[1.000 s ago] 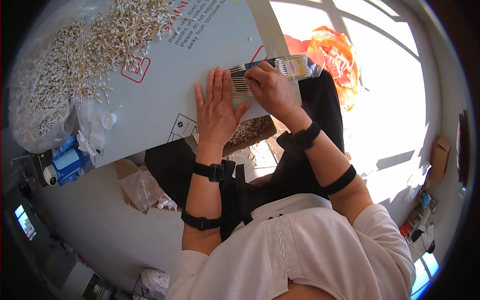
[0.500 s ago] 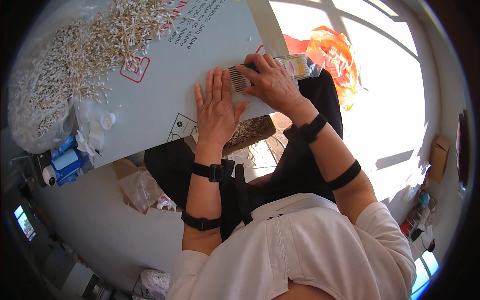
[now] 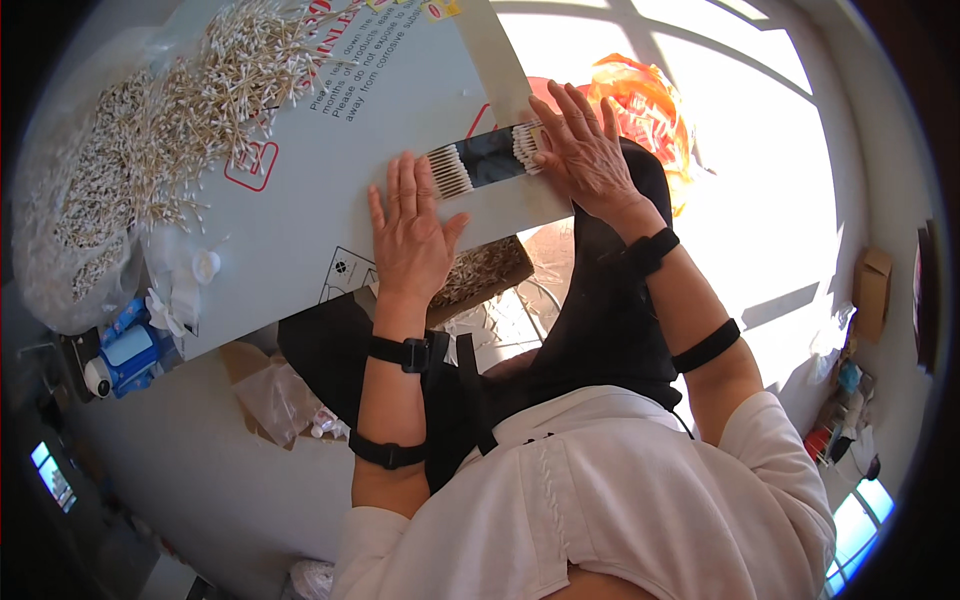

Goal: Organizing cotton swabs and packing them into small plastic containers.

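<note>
Our right hand (image 3: 585, 150) covers one end of the row of cotton swabs (image 3: 487, 160), so we cannot make out how that end lies. Both hands are spread flat, gripping nothing: the left hand (image 3: 410, 235) presses the grey board (image 3: 300, 210) at the row's other end, near the board's front edge. A loose swab heap (image 3: 190, 90) fills its far left corner.

Matt grey cardboard sheet (image 3: 300, 215) carries wooden-stemmed cotton swabs (image 3: 200, 90); orange plastic bag (image 3: 645, 100) looks glossy.
</note>
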### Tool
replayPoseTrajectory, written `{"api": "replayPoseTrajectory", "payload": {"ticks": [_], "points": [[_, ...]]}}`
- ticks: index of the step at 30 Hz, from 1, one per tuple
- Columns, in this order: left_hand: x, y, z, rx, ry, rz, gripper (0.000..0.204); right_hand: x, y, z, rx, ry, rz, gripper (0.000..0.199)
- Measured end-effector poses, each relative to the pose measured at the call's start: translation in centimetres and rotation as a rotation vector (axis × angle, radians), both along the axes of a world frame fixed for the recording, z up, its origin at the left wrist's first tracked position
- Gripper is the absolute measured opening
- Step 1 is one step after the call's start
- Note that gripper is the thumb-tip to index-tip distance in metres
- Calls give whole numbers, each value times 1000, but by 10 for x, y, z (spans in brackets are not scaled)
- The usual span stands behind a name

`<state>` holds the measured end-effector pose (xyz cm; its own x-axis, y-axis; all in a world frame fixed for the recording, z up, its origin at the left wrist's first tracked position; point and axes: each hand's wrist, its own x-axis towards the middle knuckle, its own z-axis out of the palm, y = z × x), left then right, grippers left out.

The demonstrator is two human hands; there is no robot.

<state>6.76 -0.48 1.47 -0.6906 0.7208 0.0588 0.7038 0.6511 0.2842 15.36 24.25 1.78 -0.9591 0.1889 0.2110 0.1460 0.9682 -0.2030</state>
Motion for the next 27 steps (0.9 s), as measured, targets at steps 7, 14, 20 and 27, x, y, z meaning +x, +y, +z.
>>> {"api": "replayPoseTrajectory", "payload": {"ticks": [7, 14, 20, 27], "points": [[10, 25, -2, 1, -12, 14, 78, 5, -5, -16, -168, -67, -22, 66], [16, 51, -3, 25, -33, -51, 79, 6, -5, -15, -203, -96, -29, 66], [15, 57, 1, 22, -41, -89, 78, 7, -4, -16, -216, -79, -10, 67], [12, 66, 3, 17, -38, -141, 78, 9, -1, -15, -188, -88, 26, 78]]}}
